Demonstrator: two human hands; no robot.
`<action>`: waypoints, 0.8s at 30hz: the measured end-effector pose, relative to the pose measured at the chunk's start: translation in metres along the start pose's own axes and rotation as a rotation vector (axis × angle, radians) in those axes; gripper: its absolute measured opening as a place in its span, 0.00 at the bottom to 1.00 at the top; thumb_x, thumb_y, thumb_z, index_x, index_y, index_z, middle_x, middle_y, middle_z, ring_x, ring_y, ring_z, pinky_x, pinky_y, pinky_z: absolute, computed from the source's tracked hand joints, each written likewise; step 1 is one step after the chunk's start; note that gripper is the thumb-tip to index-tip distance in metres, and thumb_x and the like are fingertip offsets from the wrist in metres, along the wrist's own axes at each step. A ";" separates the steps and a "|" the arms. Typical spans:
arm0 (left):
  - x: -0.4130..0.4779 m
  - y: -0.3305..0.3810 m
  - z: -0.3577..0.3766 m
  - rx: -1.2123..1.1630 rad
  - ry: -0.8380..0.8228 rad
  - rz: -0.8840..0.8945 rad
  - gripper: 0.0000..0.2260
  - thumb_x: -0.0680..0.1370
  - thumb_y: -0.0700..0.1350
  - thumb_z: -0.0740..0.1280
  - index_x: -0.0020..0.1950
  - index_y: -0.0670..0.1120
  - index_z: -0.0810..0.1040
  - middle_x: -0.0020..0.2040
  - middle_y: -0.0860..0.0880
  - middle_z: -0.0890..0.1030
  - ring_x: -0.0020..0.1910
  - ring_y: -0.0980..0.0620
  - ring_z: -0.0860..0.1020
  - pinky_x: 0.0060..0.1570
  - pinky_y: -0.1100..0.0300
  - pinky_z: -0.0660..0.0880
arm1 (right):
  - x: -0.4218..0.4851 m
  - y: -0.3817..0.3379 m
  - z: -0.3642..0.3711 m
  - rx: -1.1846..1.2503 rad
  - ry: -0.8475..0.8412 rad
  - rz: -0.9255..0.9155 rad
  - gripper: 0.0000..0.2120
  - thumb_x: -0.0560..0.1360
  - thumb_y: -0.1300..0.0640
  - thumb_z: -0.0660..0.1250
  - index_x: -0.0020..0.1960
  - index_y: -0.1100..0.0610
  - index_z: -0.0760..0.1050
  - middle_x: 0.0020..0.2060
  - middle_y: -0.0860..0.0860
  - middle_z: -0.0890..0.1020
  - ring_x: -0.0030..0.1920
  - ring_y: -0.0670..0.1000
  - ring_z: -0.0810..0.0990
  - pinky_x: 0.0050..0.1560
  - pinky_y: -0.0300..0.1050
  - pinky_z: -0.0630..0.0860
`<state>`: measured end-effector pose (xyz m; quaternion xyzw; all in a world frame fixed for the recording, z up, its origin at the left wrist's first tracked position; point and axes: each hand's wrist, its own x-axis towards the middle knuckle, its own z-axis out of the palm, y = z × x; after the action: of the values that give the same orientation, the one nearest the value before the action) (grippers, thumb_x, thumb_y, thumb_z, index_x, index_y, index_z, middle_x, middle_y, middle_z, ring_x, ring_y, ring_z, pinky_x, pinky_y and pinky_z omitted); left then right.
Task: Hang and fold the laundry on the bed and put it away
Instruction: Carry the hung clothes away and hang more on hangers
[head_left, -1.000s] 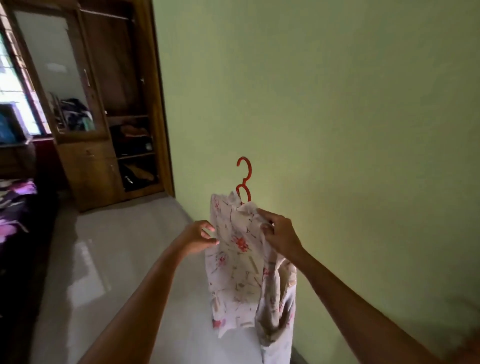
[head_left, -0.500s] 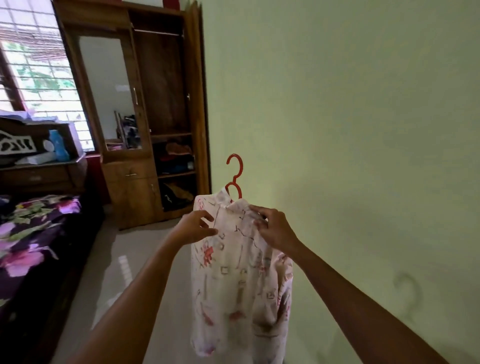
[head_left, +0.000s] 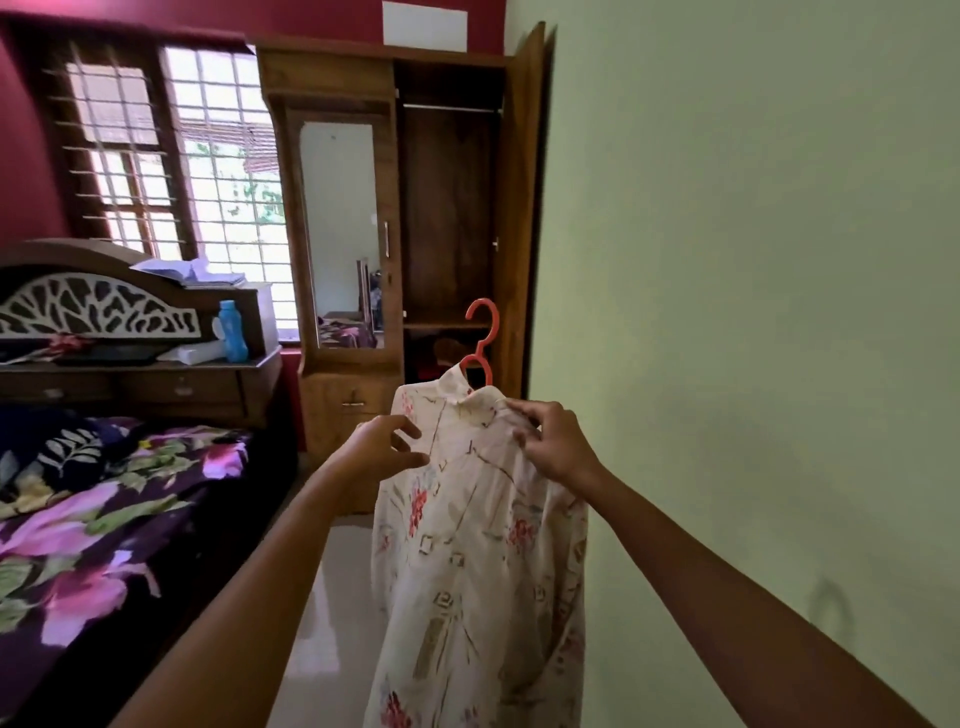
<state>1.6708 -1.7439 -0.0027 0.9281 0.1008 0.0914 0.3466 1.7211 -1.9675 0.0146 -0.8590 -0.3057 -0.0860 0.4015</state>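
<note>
A cream shirt with a red floral print hangs on an orange plastic hanger in front of me, held up in the air. My left hand pinches the shirt's left shoulder. My right hand grips the right shoulder near the collar, over the hanger. The hanger's hook sticks up above the collar, in line with the open wooden wardrobe beyond. A metal rail runs across the top of the wardrobe's empty open section.
A bed with a dark floral cover fills the left side, with a carved headboard and a blue bottle on its shelf. A green wall is close on the right. Pale tiled floor leads to the wardrobe.
My view has swung up and left, bringing the wardrobe, window and bed into sight. Both hands keep hold of the shirt on the hanger, now nearer the wardrobe.
</note>
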 end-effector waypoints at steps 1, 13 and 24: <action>0.030 -0.007 -0.005 0.009 0.002 0.008 0.16 0.72 0.46 0.73 0.57 0.47 0.75 0.55 0.46 0.79 0.47 0.53 0.78 0.41 0.64 0.75 | 0.029 0.005 0.008 -0.010 -0.005 -0.013 0.21 0.76 0.68 0.63 0.68 0.60 0.70 0.62 0.55 0.78 0.58 0.56 0.79 0.58 0.41 0.74; 0.356 -0.035 -0.098 0.060 0.010 0.137 0.17 0.73 0.45 0.71 0.60 0.44 0.75 0.56 0.44 0.80 0.49 0.50 0.79 0.47 0.61 0.77 | 0.366 0.049 0.059 -0.061 0.121 0.012 0.19 0.77 0.66 0.63 0.67 0.61 0.71 0.62 0.56 0.78 0.61 0.53 0.76 0.54 0.32 0.68; 0.640 -0.058 -0.123 0.114 0.018 0.261 0.16 0.73 0.46 0.71 0.58 0.46 0.75 0.54 0.46 0.80 0.47 0.53 0.78 0.51 0.61 0.76 | 0.635 0.116 0.084 -0.168 0.220 0.027 0.19 0.78 0.64 0.63 0.68 0.60 0.70 0.62 0.56 0.77 0.58 0.54 0.78 0.58 0.45 0.74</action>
<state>2.2501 -1.4641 0.1144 0.9507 -0.0125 0.1383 0.2774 2.2883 -1.6725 0.1345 -0.8792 -0.2399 -0.1995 0.3601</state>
